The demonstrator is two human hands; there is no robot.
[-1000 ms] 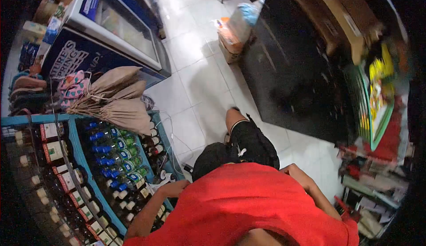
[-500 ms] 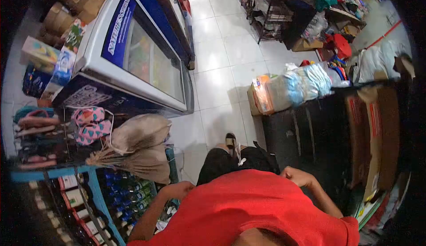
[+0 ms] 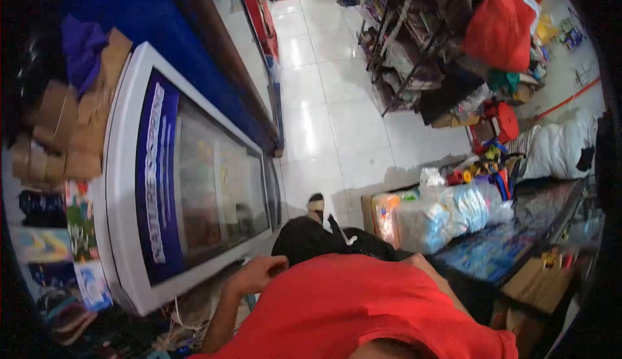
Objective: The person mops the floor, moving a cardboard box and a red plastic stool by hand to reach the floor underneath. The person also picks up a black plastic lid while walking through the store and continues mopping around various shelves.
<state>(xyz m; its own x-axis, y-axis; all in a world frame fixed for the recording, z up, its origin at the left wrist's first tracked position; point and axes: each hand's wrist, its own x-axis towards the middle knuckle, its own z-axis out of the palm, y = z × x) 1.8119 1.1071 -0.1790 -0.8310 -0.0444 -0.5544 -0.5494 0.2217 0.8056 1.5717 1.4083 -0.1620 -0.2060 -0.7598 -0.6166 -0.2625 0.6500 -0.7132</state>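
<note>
My left hand (image 3: 260,273) hangs beside the red shirt (image 3: 350,294), its fingers curled near the lower edge of the glass-door fridge (image 3: 220,190); whether they hold anything is hidden. On the other side, only the wrist and forearm of my right arm show past the shirt, and the hand itself is out of sight behind it. Below the shirt are black shorts (image 3: 311,239) with a white drawstring, and one shoe (image 3: 316,202) on the tiled floor (image 3: 324,113).
Plastic-wrapped packs (image 3: 434,216) lie on a low surface at the right. A metal rack (image 3: 408,55), a red bag (image 3: 502,25) and a red stool (image 3: 502,123) stand beyond. Cardboard boxes (image 3: 97,113) are at the left.
The view has moved forward along the aisle; the fridge looks larger and nearer. The sacks and bottle shelf at the left have mostly left view. My right hand has slipped behind the shirt.
</note>
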